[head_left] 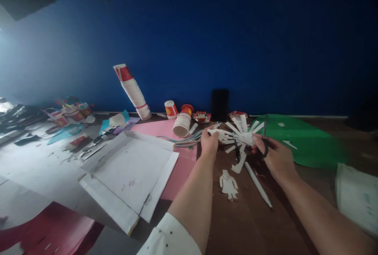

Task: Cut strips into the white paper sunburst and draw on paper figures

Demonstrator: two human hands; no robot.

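Observation:
A white paper cup cut into spread strips [243, 136] is between my two hands, above the brown table. My left hand [209, 141] is closed, pinching white paper at the left end of these strips. In my right hand [276, 158] is a pair of scissors [265, 148] with dark handles, its blade pointing upward. My right thumb lies against the right side of the cut cup. Below the strips are a curled white paper scrap [239, 164], a white pen-like stick [258, 184] and a small white paper figure [228, 186].
Left of my arm is an open white box lid [126, 172] over pink paper [180, 174]. Behind stand a leaning cup stack [134, 91], red-and-white cups [170, 109] and a black phone-like slab [220, 105] by the blue wall. Green paper [313, 141] lies right.

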